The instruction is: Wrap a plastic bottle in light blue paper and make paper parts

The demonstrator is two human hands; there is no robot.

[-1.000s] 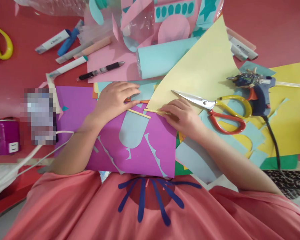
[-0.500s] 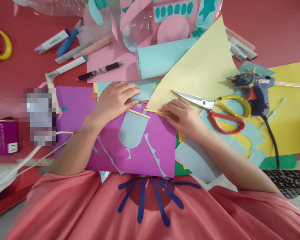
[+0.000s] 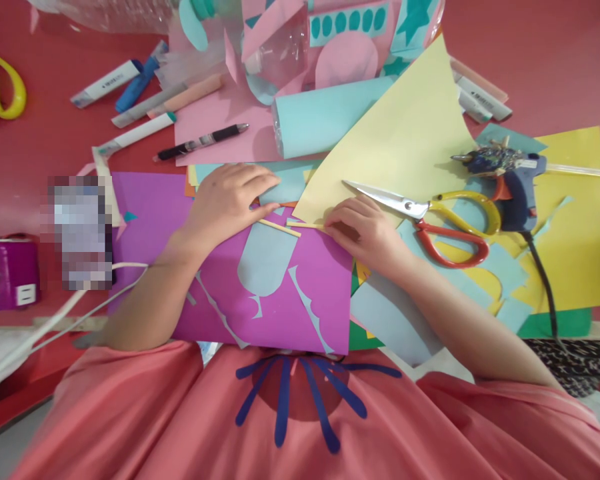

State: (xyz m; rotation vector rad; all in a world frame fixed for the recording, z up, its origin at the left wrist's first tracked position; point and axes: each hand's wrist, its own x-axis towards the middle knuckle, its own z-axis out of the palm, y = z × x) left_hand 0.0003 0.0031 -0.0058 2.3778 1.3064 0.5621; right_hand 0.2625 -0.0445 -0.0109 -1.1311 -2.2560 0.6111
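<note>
Two narrow pale yellow paper strips lie over the top of a rounded light-blue paper piece [image 3: 265, 260]. My left hand [image 3: 235, 197] rests palm down with its fingers stretched out, the thumb at the upper end of the left strip [image 3: 283, 229]. My right hand [image 3: 367, 230] has curled fingers and pinches the outer end of the right strip [image 3: 305, 225], whose far part is hidden under the fingers. Beneath both hands is a purple sheet [image 3: 150, 220] with thin light-blue offcuts on it. Scissors [image 3: 410, 207] with yellow and red handles lie just beyond my right hand.
At right, a blue glue gun [image 3: 523, 187] with a black cord sits over yellow paper [image 3: 580, 220]. A pale yellow sheet [image 3: 380, 147], a light-blue covered cylinder [image 3: 330, 117], a black pen [image 3: 203, 142] and markers lie ahead. A phone [image 3: 80, 233] with cables is at left.
My right hand's fingertips have shifted slightly along the right strip, which has tilted a little and now shows less of its outer end. My left hand looks unmoved.
</note>
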